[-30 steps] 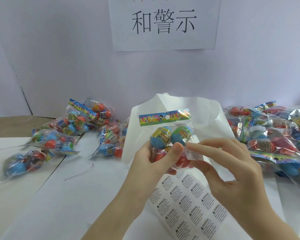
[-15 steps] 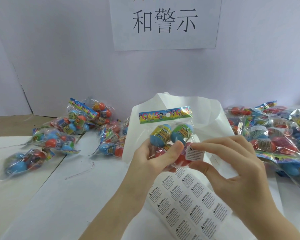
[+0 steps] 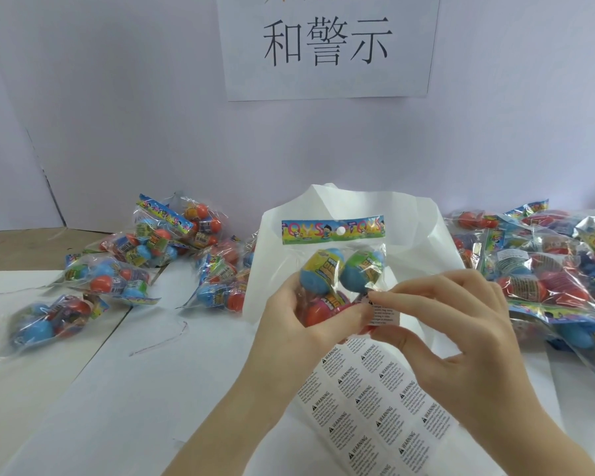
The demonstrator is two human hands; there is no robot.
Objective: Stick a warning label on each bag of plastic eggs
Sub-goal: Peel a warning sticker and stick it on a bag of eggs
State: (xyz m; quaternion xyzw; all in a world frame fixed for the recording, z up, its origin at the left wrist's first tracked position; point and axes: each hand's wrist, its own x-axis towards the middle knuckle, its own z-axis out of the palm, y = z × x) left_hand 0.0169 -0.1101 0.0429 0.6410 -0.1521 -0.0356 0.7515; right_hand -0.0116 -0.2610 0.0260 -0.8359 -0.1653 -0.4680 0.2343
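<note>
Right grip (image 3: 461, 341) on "WARNING" label (image 3: 385, 312)

A pale lilac wall (image 3: 117, 97) stands behind the desk (image 3: 83, 389), which is covered in white paper. A white sign (image 3: 327, 46) with black characters hangs on the wall above it. Bare brown wood (image 3: 31, 249) shows at the desk's far left.

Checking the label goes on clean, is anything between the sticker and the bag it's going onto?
Nothing visible. The right hand pinches the warning label right against the bag gripped by the left hand; only the left thumb sits beside it.
</note>
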